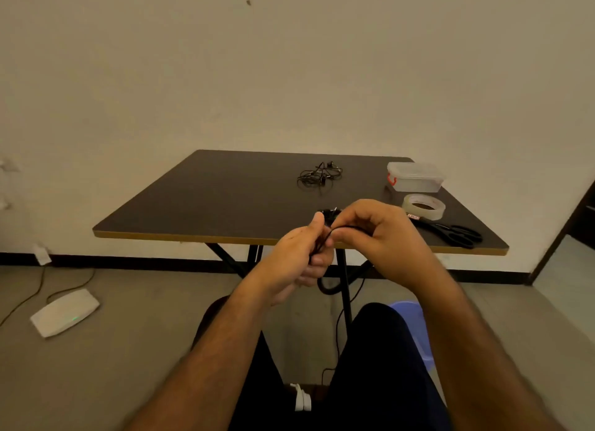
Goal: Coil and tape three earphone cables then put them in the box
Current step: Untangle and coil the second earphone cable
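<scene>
My left hand [297, 256] grips a coiled black earphone cable [326, 285] in front of the table's near edge; a loop of it hangs below the fist. My right hand [376, 234] pinches a strand of the same cable right beside the left thumb. A loose tangle of black earphone cables [318, 176] lies on the dark table [209, 205] toward the back. The clear plastic box [414, 176] with a red clasp stands closed at the back right. A roll of clear tape [423, 206] lies in front of the box.
Black scissors [454, 232] lie near the table's right front corner, next to the tape. On the floor at the left sits a white router [64, 311] with cables. A blue stool [415, 330] stands under the table by my right leg.
</scene>
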`<control>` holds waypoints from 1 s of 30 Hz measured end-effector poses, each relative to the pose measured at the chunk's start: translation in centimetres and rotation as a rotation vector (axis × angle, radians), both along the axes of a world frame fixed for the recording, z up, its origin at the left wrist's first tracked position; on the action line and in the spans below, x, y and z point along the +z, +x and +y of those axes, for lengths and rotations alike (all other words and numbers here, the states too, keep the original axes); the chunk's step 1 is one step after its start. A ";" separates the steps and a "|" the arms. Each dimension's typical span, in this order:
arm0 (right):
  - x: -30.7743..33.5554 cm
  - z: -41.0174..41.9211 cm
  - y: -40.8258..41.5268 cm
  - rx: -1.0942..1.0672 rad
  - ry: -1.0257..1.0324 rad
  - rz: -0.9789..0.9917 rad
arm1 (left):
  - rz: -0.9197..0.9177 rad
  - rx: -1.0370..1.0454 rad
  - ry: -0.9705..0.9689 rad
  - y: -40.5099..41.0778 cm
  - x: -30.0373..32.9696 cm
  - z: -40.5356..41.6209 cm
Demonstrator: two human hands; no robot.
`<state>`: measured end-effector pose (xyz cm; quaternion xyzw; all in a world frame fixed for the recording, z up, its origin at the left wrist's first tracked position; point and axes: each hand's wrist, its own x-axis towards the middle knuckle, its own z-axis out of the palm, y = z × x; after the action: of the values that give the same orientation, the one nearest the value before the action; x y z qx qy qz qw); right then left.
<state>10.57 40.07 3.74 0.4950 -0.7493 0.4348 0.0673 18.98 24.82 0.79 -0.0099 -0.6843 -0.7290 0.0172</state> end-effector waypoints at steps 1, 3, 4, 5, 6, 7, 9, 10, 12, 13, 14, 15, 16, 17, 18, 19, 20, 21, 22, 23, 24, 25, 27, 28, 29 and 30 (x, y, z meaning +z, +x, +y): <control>-0.2 -0.1 -0.1 0.006 -0.019 -0.013 | -0.015 -0.020 0.024 0.1 0.0 0.1; -0.5 -0.3 -0.5 0.023 -0.058 -0.039 | -0.036 -0.052 0.065 0.2 -0.1 0.4; -0.5 -0.4 -0.6 0.035 -0.073 -0.055 | -0.042 -0.071 0.088 0.3 -0.1 0.5; -0.5 -0.4 -0.7 0.048 -0.086 -0.072 | -0.046 -0.094 0.112 0.4 0.0 0.7; -0.5 -0.5 -0.8 0.059 -0.098 -0.091 | -0.048 -0.117 0.140 0.5 0.0 0.9; -0.5 -0.5 -0.9 0.072 -0.114 -0.115 | -0.047 -0.137 0.172 0.5 0.0 1.0; -0.7 -0.7 -1.0 0.109 -0.167 -0.203 | -0.037 -0.172 0.245 0.5 0.1 1.1; -0.9 -0.8 -1.0 0.129 -0.195 -0.255 | -0.026 -0.190 0.280 0.5 0.2 1.1; -1.5 -1.1 -1.0 0.150 -0.237 -0.322 | 0.003 -0.222 0.329 0.5 0.5 1.1; -2.0 -1.3 -1.0 0.160 -0.254 -0.345 | 0.019 -0.220 0.338 0.5 0.6 1.2; -2.5 -1.5 -0.8 0.176 -0.272 -0.375 | 0.036 -0.207 0.339 0.5 0.8 1.2; -2.9 -1.7 -0.6 0.190 -0.288 -0.410 | 0.055 -0.190 0.340 0.5 1.0 1.3; -3.4 -1.9 -0.3 0.201 -0.294 -0.445 | 0.073 -0.172 0.340 0.5 1.2 1.4; -3.8 -2.0 -0.1 0.207 -0.290 -0.484 | 0.090 -0.151 0.337 0.4 1.5 1.4; -4.3 -2.1 0.1 0.210 -0.275 -0.526 | 0.108 -0.129 0.332 0.3 1.7 1.5; -4.7 -2.2 0.3 0.214 -0.249 -0.559 | 0.127 -0.108 0.328 0.2 2.1 1.4; -5.0 -2.2 0.5 0.217 -0.213 -0.575 | 0.146 -0.086 0.323 0.1 2.4 1.4; -5.2 -2.2 0.6 0.218 -0.168 -0.572 | 0.165 -0.064 0.316 -0.1 2.8 1.4; -5.4 -2.1 0.8 0.222 -0.121 -0.561 | 0.185 -0.037 0.300 -0.2 3.2 1.3; -5.4 -2.0 0.9 0.229 -0.076 -0.550 | 0.206 -0.006 0.274 -0.3 3.5 1.3; -5.3 -1.8 1.1 0.239 -0.038 -0.541 | 0.231 0.029 0.241 -0.4 3.8 1.2; -5.1 -1.6 1.3 0.248 -0.009 -0.534 | 0.259 0.070 0.209 -0.5 4.0 1.3; -4.5 -1.2 1.6 0.274 0.049 -0.518 | 0.311 0.188 0.159 -0.8 4.2 1.4; -4.2 -1.0 1.8 0.285 0.087 -0.508 | 0.339 0.264 0.133 -0.9 4.2 1.5; -3.9 -0.9 1.9 0.287 0.125 -0.499 | 0.367 0.339 0.094 -1.0 4.1 1.5; -3.6 -0.7 2.0 0.280 0.156 -0.491 | 0.392 0.403 0.044 -1.1 3.9 1.4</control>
<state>12.58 39.37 0.15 0.4773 -0.6986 0.4876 -0.2151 17.84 26.27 4.70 -0.0142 -0.6401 -0.7097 0.2939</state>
